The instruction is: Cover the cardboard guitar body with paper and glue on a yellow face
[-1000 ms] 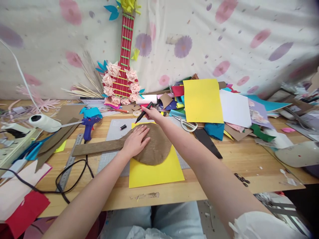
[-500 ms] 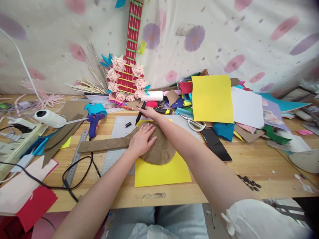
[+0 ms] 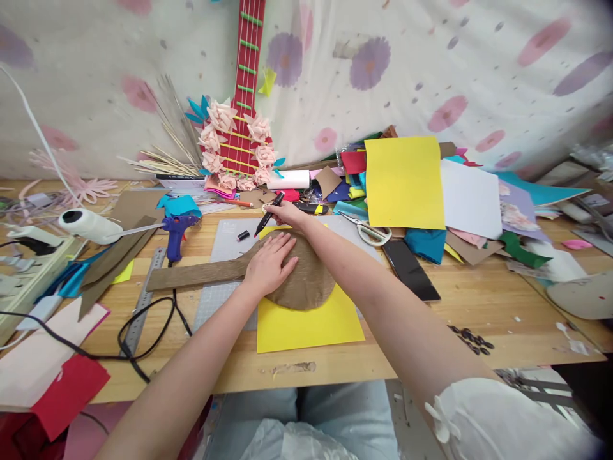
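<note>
2 hands | left hand flat (fingers spread) on cardboard cutout | right hand grips marker

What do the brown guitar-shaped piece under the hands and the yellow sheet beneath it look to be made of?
The brown guitar-shaped piece, pressed flat by the left hand, looks like corrugated cardboard: matte, with faint ribbed lines across its face. The yellow sheet under it looks like thin craft paper or foam: smooth, flat, evenly coloured; which one is hard to tell. The right hand grips a black marker, likely plastic.
</note>
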`<action>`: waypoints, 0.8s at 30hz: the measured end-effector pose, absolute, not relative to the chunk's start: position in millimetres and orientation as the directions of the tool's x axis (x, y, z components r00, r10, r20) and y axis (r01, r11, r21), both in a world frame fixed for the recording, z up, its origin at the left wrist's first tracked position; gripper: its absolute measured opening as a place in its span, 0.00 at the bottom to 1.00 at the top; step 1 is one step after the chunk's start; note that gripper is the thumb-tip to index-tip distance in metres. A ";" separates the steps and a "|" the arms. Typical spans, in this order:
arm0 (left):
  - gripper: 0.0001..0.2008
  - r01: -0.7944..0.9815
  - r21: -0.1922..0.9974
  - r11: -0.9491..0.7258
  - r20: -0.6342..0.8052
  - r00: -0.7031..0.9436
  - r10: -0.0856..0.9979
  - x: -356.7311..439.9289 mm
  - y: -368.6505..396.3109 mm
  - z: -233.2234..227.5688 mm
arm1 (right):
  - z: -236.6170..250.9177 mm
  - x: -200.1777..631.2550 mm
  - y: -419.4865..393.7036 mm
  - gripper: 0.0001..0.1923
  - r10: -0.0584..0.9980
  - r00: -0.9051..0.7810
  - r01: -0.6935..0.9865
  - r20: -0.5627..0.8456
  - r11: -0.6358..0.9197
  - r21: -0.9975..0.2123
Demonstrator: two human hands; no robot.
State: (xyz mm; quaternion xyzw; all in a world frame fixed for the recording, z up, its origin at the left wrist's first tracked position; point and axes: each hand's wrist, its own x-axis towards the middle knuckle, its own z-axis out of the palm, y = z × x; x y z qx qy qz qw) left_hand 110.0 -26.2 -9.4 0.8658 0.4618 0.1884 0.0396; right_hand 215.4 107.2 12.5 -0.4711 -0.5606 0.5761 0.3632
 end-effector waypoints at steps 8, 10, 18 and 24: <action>0.25 0.788 0.215 -0.578 0.314 0.504 0.804 109.6 -26.1 -11.5 | -6.5 218.1 116.3 0.06 0.975 -0.210 0.057 -0.077 -0.067 -0.996; 0.25 0.786 0.210 -0.582 0.322 0.506 0.800 109.6 -26.1 -12.1 | -8.9 218.0 117.9 0.05 0.981 -0.183 0.110 -0.065 -0.046 -0.993; 0.25 0.787 0.201 -0.583 0.321 0.510 0.798 109.8 -26.4 -11.6 | -10.5 216.9 117.2 0.04 0.983 -0.178 0.245 -0.039 0.006 -0.969; 0.25 0.787 0.208 -0.581 0.315 0.508 0.802 109.9 -26.4 -11.1 | -6.3 217.2 112.9 0.03 0.979 -0.194 0.255 -0.064 -0.012 -0.967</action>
